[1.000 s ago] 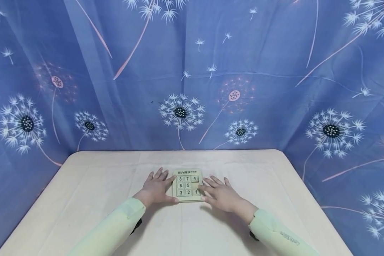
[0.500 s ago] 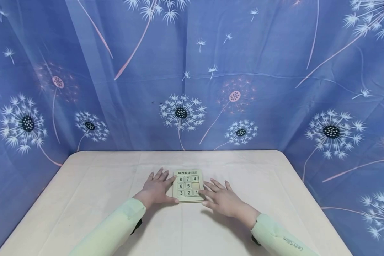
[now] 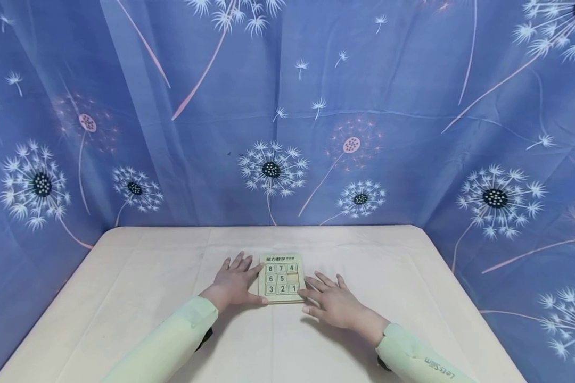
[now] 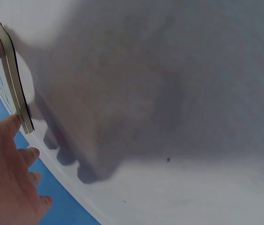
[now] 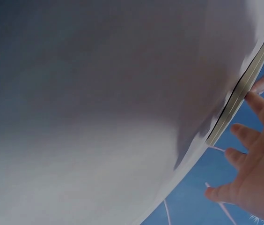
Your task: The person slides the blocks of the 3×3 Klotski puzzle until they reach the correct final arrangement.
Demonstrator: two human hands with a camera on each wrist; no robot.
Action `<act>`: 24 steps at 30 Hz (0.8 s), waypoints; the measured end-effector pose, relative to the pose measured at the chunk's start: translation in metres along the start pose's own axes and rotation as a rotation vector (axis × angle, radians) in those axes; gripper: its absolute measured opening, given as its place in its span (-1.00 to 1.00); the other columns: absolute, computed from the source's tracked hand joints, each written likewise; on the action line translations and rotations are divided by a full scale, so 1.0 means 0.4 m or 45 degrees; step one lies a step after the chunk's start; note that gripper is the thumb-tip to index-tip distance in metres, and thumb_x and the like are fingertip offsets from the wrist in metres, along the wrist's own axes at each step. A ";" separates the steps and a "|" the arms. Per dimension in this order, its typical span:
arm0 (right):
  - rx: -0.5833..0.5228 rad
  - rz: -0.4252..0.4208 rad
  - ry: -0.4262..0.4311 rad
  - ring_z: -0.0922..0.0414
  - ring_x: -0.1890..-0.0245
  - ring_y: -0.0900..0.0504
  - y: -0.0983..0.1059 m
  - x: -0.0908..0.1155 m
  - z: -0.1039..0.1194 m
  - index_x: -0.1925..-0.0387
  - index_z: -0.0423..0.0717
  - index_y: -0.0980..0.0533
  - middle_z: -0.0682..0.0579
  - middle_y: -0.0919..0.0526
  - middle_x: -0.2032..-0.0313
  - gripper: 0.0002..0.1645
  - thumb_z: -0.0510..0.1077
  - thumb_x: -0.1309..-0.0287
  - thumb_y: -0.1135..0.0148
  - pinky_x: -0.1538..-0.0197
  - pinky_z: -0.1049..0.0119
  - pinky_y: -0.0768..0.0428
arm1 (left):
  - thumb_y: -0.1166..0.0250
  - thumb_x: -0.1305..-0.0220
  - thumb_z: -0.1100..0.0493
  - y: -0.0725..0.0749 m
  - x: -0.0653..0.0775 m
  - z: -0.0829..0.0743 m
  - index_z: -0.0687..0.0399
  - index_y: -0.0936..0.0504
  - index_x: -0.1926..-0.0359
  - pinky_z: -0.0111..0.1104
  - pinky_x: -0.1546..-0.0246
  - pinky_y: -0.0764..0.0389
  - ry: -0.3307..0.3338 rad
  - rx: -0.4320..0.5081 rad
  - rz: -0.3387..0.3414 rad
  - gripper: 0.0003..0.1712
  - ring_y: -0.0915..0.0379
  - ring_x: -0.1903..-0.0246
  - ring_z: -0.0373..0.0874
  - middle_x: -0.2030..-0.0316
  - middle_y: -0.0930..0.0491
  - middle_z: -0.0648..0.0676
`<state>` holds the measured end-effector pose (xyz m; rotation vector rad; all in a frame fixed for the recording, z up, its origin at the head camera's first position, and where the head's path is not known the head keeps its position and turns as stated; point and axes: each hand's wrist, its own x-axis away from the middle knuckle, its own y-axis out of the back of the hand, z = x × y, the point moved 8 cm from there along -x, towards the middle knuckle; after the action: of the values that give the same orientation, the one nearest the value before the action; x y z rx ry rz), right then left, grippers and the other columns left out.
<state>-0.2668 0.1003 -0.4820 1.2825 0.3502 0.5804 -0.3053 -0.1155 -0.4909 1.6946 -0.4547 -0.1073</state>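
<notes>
Two pale green sleeves, left sleeve [image 3: 167, 340] and right sleeve [image 3: 419, 354], extend from the near edge; dark lettering marks the right one. Two hands project from them. The fingers of the left hand [image 3: 232, 284] are straight and spread wide, with thumb and index finger touching the left edge of the puzzle board [image 3: 281, 299]. The fingers of the right hand [image 3: 337, 306] are also extended and spread, with one fingertip touching the board at its right side, beside tile 1. The single board lies flat on the desk [image 3: 388, 260], between the hands. It carries eight numbered tiles [image 3: 281, 279] in three rows: 8-7-4, 6-5, 3-2-1. One recessed cell [image 3: 293, 278] occupies the right end of the middle row. Behind the desk hangs a blue curtain [image 3: 196, 159] printed with dandelions, showing seven dark flower centers and two pink ones.
</notes>
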 end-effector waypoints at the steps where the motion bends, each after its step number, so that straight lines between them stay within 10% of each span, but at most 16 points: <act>1: 0.002 -0.001 0.000 -0.25 -0.59 -0.16 -0.001 0.000 0.000 -0.40 0.16 -0.47 -0.07 -0.32 -0.54 -0.36 0.31 -0.45 -0.02 -0.45 -0.61 -0.01 | -0.34 -0.08 -0.53 0.000 0.000 0.001 -0.16 -0.20 -0.59 0.21 -0.63 0.08 0.000 0.000 -0.001 0.16 0.18 -0.64 0.26 -0.61 -0.06 0.24; 24: -0.007 -0.052 -0.030 -0.28 -0.57 -0.19 0.004 -0.001 0.012 -0.36 0.13 -0.50 -0.09 -0.37 -0.51 -0.39 0.27 -0.43 -0.07 -0.44 -0.62 -0.02 | -0.33 -0.08 -0.55 -0.004 -0.003 0.003 -0.20 -0.20 -0.59 0.20 -0.63 0.05 0.012 -0.013 0.004 0.16 0.17 -0.64 0.23 -0.62 -0.07 0.22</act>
<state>-0.2648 0.0967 -0.4794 1.2730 0.3546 0.5309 -0.3063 -0.1160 -0.4929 1.6835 -0.4489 -0.0988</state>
